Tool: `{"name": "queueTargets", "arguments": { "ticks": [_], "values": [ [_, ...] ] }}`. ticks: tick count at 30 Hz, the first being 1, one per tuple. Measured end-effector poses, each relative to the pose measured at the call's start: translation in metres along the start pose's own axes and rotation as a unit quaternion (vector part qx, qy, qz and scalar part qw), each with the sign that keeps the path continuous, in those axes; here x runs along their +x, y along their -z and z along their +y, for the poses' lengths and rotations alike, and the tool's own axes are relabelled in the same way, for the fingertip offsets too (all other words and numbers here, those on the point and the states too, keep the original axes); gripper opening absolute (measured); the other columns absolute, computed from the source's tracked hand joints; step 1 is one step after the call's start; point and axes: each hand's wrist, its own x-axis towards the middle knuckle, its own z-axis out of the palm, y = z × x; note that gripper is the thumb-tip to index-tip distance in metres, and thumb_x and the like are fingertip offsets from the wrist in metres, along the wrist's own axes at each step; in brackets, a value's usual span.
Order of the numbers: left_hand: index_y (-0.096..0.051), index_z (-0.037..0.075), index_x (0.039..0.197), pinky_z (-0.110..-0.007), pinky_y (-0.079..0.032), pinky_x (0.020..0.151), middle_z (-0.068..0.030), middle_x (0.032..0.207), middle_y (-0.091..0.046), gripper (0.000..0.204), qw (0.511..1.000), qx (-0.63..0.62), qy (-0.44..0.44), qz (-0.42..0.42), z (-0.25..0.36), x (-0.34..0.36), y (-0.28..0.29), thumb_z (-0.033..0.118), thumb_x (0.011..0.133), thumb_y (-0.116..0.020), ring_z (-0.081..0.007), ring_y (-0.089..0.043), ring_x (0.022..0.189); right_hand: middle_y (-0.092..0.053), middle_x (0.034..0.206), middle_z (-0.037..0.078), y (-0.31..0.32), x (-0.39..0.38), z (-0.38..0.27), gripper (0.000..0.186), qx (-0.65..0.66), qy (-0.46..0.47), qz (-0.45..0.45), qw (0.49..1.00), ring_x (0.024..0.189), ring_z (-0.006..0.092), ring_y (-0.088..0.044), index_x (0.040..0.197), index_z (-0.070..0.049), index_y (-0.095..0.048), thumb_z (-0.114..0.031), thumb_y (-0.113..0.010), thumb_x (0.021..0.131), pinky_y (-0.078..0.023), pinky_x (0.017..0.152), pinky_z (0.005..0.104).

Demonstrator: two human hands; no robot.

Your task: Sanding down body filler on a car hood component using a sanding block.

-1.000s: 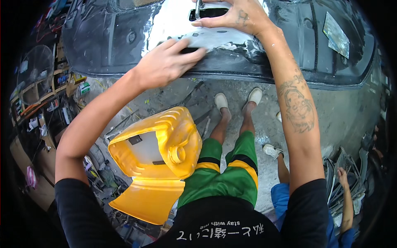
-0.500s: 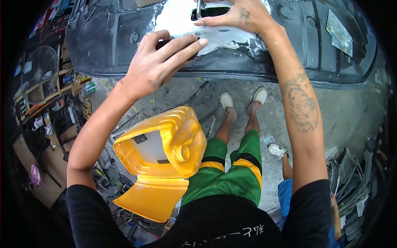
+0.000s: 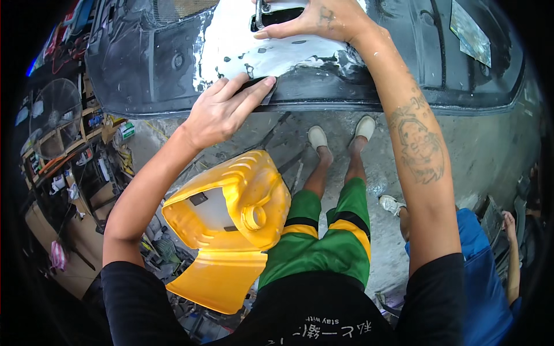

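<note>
A dark panel with a roughly coated white middle spans the top. My left hand has its fingers pressed on a dark flat pad at the panel's front edge, below the white area. Above, my right hand is curved around a metal rod at a cut-out in the white area, thumb against its lower end; its upper fingers leave the picture. A reflective plate lies on the right of the panel.
A cut-open yellow jerrycan is below left. Cluttered shelving and a fan line the left. A person in blue is at lower right, a hand near stacked dark parts. My feet stand on concrete.
My left hand rose over the white area half a second ago and is now lower, at the front edge. My right hand stays at the cut-out. The person in blue shows more at lower right.
</note>
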Motion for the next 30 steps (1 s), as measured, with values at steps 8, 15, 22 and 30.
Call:
{"name": "queueTargets", "arguments": {
  "ticks": [8, 15, 22, 30],
  "values": [
    [-0.056, -0.004, 0.141, -0.033, -0.049, 0.082, -0.0086, 0.126, -0.07, 0.059, 0.999, 0.004, 0.044, 0.019, 0.013, -0.012, -0.009, 0.013, 0.085, -0.06, -0.0244, -0.059, 0.11, -0.069, 0.125, 0.006, -0.002, 0.002, 0.006, 0.074, 0.012, 0.001, 0.0, 1.0, 0.114, 0.0317, -0.062, 0.124, -0.025, -0.074, -0.066, -0.084, 0.064, -0.05, 0.099, 0.0468],
    [-0.054, -0.004, 0.143, -0.033, -0.048, 0.082, -0.0091, 0.127, -0.069, 0.062, 0.997, -0.007, 0.07, 0.027, 0.019, -0.011, -0.005, 0.013, 0.084, -0.06, -0.0256, -0.059, 0.111, -0.069, 0.128, 0.006, -0.006, 0.0, 0.003, 0.07, 0.02, -0.005, 0.012, 1.0, 0.118, 0.0315, -0.062, 0.122, -0.023, -0.075, -0.063, -0.085, 0.065, -0.048, 0.103, 0.0457],
    [-0.063, 0.003, 0.138, -0.035, -0.05, 0.081, -0.0043, 0.108, -0.074, 0.056, 0.995, -0.018, 0.086, 0.047, 0.024, -0.006, -0.007, 0.012, 0.083, -0.065, -0.0242, -0.061, 0.103, -0.069, 0.129, 0.005, -0.003, 0.004, 0.007, 0.066, 0.042, 0.045, -0.005, 0.998, 0.119, 0.0307, -0.062, 0.122, -0.024, -0.075, -0.061, -0.085, 0.067, -0.048, 0.103, 0.0461],
    [-0.058, -0.001, 0.142, -0.033, -0.049, 0.082, -0.0078, 0.116, -0.074, 0.058, 0.997, -0.015, 0.074, 0.031, 0.023, -0.007, -0.008, 0.013, 0.086, -0.061, -0.025, -0.06, 0.107, -0.072, 0.121, 0.003, 0.0, 0.001, 0.005, 0.063, 0.041, 0.025, 0.003, 0.999, 0.107, 0.0285, -0.068, 0.119, -0.024, -0.076, -0.06, -0.085, 0.067, -0.054, 0.095, 0.0422]
  ]
}}
